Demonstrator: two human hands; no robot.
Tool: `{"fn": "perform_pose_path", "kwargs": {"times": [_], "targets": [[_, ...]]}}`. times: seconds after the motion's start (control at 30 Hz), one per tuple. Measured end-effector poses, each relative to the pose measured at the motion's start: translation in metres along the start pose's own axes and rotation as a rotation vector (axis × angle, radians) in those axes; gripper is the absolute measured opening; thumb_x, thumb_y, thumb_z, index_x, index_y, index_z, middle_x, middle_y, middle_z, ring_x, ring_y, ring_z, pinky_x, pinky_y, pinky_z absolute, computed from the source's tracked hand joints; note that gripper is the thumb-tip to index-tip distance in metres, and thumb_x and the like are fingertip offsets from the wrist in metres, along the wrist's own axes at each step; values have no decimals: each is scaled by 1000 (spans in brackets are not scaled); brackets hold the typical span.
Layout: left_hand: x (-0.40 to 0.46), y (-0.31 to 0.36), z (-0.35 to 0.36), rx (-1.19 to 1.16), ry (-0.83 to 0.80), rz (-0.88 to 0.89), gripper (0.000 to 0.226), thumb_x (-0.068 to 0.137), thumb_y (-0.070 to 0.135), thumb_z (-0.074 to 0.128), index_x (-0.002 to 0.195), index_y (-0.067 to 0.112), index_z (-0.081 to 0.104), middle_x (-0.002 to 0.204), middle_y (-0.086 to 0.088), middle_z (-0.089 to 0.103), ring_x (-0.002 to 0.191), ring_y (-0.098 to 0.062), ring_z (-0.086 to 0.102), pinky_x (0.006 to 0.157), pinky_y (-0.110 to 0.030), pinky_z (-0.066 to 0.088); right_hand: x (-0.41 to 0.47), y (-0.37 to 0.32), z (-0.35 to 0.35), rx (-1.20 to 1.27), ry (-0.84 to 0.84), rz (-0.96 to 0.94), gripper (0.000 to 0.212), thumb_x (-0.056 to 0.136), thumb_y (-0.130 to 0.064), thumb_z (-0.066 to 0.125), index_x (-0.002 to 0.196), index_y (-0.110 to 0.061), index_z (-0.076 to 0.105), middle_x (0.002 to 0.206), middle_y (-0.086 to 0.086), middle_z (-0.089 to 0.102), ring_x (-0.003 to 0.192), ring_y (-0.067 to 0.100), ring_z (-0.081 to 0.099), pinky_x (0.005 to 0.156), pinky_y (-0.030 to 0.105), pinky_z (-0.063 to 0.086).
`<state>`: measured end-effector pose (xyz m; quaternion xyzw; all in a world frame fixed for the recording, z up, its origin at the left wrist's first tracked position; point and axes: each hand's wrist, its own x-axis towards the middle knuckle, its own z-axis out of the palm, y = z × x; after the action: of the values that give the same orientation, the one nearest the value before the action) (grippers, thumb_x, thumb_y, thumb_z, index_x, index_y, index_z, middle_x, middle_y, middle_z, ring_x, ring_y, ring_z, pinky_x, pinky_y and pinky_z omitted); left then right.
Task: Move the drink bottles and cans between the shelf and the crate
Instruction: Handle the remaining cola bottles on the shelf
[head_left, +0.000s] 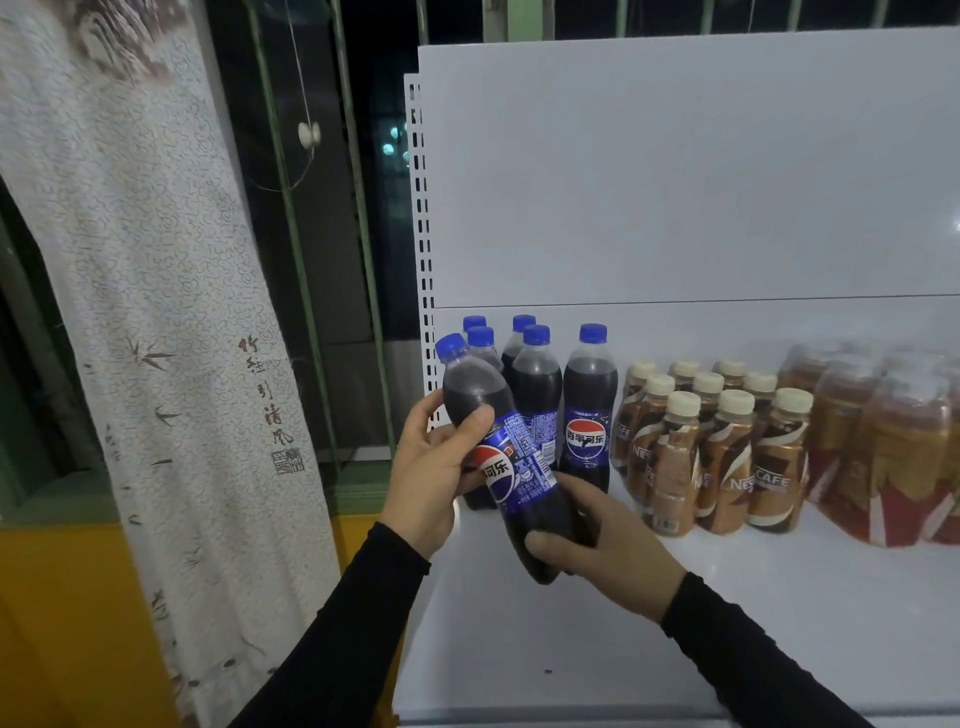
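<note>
A dark cola bottle (511, 462) with a blue cap and blue label is tilted, cap to the upper left, above the front left of the white shelf (727, 613). My left hand (434, 467) grips its upper body. My right hand (608, 551) grips its base. Behind it several more cola bottles (589, 410) stand upright at the shelf's left end. No crate is in view.
Several brown coffee bottles (722, 457) with cream caps stand to the right of the colas. Shrink-wrapped packs of amber drink bottles (883, 447) fill the far right. A patterned white curtain (156, 312) hangs left of the shelf, over a dark barred window.
</note>
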<state>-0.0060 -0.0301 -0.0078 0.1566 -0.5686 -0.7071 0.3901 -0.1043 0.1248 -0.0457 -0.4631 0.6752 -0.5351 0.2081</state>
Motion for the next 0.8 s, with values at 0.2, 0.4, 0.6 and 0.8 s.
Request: {"fn": "perform_pose_path", "kwargs": {"times": [0.2, 0.4, 0.6, 0.8], "targets": [[2, -1, 1, 42, -3, 15, 55, 88, 23, 72, 137, 21, 49, 94, 5, 77, 86, -12, 75, 67, -27, 59, 0, 6, 2, 29, 124, -58, 55, 68, -43, 80, 115, -46, 51, 114, -26, 61, 101, -7, 62, 73, 12, 52], [5, 5, -6, -9, -99, -62, 42, 92, 29, 66, 132, 20, 56, 109, -5, 75, 94, -19, 75, 73, -33, 59, -3, 6, -5, 519, -58, 69, 46, 72, -31, 74, 116, -21, 66, 106, -4, 75, 97, 17, 72, 74, 30, 58], [6, 2, -3, -52, -24, -66, 41, 90, 27, 69, 128, 17, 59, 105, -5, 76, 87, -19, 75, 68, -33, 59, -2, 5, -3, 485, -57, 104, 31, 81, -30, 63, 112, -29, 62, 98, -15, 75, 94, 7, 71, 79, 29, 59], [6, 0, 0, -46, 67, 14, 51, 86, 25, 75, 131, 19, 53, 97, 4, 77, 87, -16, 76, 64, -30, 59, 1, 11, 0, -120, 71, -82, 75, 64, -69, 72, 129, -50, 40, 127, -29, 52, 115, -6, 54, 85, 11, 49]]}}
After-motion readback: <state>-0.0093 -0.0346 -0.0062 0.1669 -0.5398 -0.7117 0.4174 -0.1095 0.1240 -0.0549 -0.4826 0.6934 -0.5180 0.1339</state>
